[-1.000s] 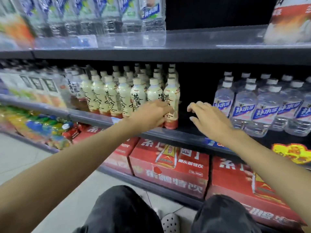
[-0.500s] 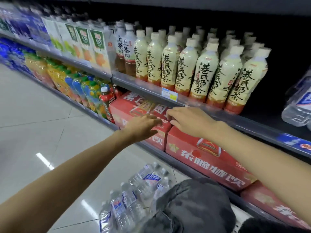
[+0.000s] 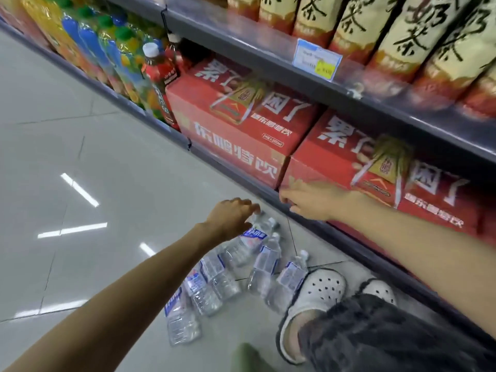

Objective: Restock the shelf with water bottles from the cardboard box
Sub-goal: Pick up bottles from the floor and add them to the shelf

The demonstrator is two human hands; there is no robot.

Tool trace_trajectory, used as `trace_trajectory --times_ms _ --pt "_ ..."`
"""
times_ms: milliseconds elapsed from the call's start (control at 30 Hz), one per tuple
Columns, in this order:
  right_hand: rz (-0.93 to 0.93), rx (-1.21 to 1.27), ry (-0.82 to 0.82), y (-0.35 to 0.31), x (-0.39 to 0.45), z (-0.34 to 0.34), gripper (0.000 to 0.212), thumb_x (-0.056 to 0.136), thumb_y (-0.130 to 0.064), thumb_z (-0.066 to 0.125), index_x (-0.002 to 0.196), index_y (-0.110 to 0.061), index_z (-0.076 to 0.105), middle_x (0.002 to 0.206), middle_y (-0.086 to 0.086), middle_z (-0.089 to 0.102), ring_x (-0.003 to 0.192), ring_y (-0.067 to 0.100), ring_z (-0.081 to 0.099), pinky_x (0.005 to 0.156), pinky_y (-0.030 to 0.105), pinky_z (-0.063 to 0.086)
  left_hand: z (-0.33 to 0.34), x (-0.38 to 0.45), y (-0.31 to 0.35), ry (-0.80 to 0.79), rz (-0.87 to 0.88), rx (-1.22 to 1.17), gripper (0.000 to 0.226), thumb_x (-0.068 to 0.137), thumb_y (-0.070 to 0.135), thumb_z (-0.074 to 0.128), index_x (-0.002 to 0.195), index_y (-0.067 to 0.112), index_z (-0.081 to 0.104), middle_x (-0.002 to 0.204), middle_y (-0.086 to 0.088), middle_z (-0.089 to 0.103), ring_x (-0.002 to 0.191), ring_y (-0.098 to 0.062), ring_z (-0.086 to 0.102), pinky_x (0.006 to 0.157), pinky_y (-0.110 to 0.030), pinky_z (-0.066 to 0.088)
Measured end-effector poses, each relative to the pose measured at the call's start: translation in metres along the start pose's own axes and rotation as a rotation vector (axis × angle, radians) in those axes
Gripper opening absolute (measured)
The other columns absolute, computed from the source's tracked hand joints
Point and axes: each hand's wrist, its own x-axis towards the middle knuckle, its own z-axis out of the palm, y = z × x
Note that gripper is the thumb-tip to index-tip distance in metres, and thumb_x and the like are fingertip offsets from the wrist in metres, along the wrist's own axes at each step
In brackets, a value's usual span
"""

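Left hand (image 3: 232, 216), fingers loosely spread, over water bottles (image 3: 228, 267) lying on floor (image 3: 107, 162). Right hand (image 3: 312, 201), fingers extended, beside bottom shelf edge (image 3: 349, 245).

My one camera sits on my head and looks forward and steeply down, tilted so the shelf (image 3: 349, 87) slants across the upper right. It is close to my outstretched arms, the floor (image 3: 80, 157) and my shoes (image 3: 322, 288). The wide lens bends the edges, and parts of the picture are blurred.
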Motion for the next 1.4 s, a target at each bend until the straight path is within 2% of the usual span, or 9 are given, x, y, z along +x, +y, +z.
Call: trace_trajectory --times_ms 200,300,433,600,833,1033,1167,1300,1400 --pt "0.043 0.069 -0.180 0.002 0.020 0.072 0.040 0.095 -0.009 0.036 0.132 -0.022 0.042 0.122 0.008 0.059 0.092 0.028 0.060 0.061 0.033 0.042 0.073 0.014 0.003 -0.177 -0.015 -0.064 0.050 0.092 0.031 0.061 0.138 0.027 0.044 0.135 -0.001 0.053 0.121 -0.026 0.054 0.089 -0.038 0.048" --pt "0.108 0.157 -0.243 0.002 0.020 0.113 0.042 0.096 -0.008 0.036 0.135 -0.023 0.039 0.105 0.003 0.061 0.068 0.019 0.053 0.051 0.030 0.036 0.100 0.027 0.010 -0.224 -0.035 -0.138 0.053 0.092 0.030 0.061 0.141 0.026 0.042 0.139 -0.003 0.051 0.123 -0.025 0.053 0.093 -0.037 0.049" --pt "0.177 0.224 -0.269 -0.006 0.011 0.174 0.037 0.096 -0.012 0.046 0.131 -0.017 0.038 0.121 0.009 0.059 0.100 0.030 0.062 0.066 0.034 0.039 0.132 0.041 0.025 -0.292 -0.084 -0.235 0.061 0.090 0.028 0.064 0.144 0.021 0.036 0.140 -0.008 0.048 0.119 -0.029 0.056 0.092 -0.039 0.050" --pt "0.464 0.422 -0.222 -0.009 0.013 0.220 0.033 0.096 -0.021 0.051 0.127 -0.017 0.039 0.126 0.011 0.053 0.106 0.033 0.059 0.075 0.037 0.045 0.164 0.047 0.044 -0.207 -0.178 -0.365 0.073 0.091 0.023 0.064 0.151 0.015 0.025 0.147 -0.012 0.037 0.125 -0.033 0.048 0.101 -0.041 0.046" --pt "0.593 0.510 -0.176 -0.007 0.039 0.242 0.036 0.097 -0.028 0.051 0.127 -0.012 0.039 0.133 0.016 0.047 0.117 0.035 0.052 0.078 0.036 0.041 0.194 0.064 0.068 -0.180 -0.248 -0.213 0.089 0.088 0.041 0.064 0.152 0.010 0.013 0.144 -0.010 0.039 0.127 -0.034 0.037 0.095 -0.041 0.045" --pt "0.664 0.682 -0.289 0.000 0.052 0.247 0.047 0.096 -0.035 0.053 0.131 -0.007 0.040 0.139 0.017 0.046 0.124 0.035 0.049 0.090 0.040 0.044 0.199 0.079 0.079 -0.343 -0.255 -0.136 0.109 0.083 0.055 0.064 0.153 0.006 -0.003 0.152 -0.021 0.027 0.133 -0.038 0.040 0.102 -0.048 0.045" --pt "0.699 0.728 -0.339 0.004 0.052 0.251 0.068 0.091 -0.048 0.056 0.139 -0.004 0.038 0.146 0.016 0.040 0.134 0.034 0.038 0.102 0.041 0.038 0.203 0.083 0.078 -0.334 -0.266 -0.210 0.096 0.084 0.049 0.067 0.148 0.005 0.011 0.147 -0.019 0.030 0.130 -0.036 0.044 0.104 -0.046 0.045" --pt "0.704 0.775 -0.360 0.009 0.050 0.248 0.078 0.082 -0.060 0.062 0.137 -0.008 0.044 0.140 0.015 0.044 0.126 0.031 0.046 0.083 0.034 0.038 0.209 0.083 0.075 -0.307 -0.279 -0.316 0.090 0.079 0.041 0.075 0.144 0.007 0.021 0.140 -0.017 0.036 0.127 -0.034 0.045 0.104 -0.044 0.044" --pt "0.685 0.791 -0.367 0.010 0.048 0.240 0.076 0.082 -0.056 0.065 0.138 -0.010 0.043 0.141 0.014 0.044 0.127 0.030 0.046 0.088 0.035 0.040 0.210 0.080 0.072 -0.289 -0.286 -0.366 0.088 0.082 0.040 0.073 0.145 0.008 0.021 0.141 -0.017 0.034 0.125 -0.035 0.047 0.104 -0.044 0.044"
